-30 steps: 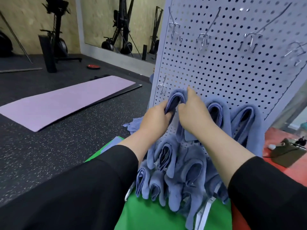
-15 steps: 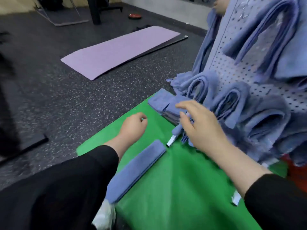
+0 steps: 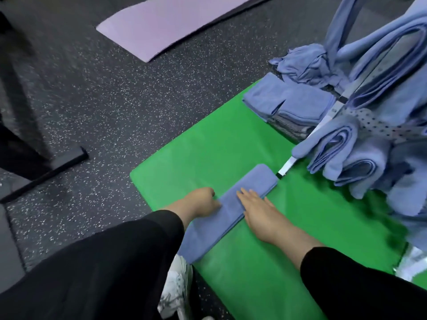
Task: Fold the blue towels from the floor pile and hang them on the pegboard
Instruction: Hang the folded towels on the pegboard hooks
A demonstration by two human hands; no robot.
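Note:
A blue towel (image 3: pixel 254 181) folded into a long narrow strip lies diagonally on the green mat (image 3: pixel 208 146). My left hand (image 3: pixel 198 202) sits at the strip's left edge with its fingers curled onto that edge. My right hand (image 3: pixel 258 209) rests flat on the strip's middle, fingers straight. A stack of folded blue towels (image 3: pixel 288 100) lies at the mat's far corner, and a crumpled pile of blue towels (image 3: pixel 305 63) is on the floor behind it. At the right, the pegboard (image 3: pixel 379 125) is mostly hidden by several hung towels (image 3: pixel 346 153).
A purple mat (image 3: pixel 173 24) lies on the dark speckled floor at the top. A black equipment base (image 3: pixel 46 172) sits at the left. My white shoe (image 3: pixel 175 287) shows at the green mat's near edge.
My view dropped from the pegboard to the mat. Both hands left the hung towel, came down and now touch the folded strip on the mat.

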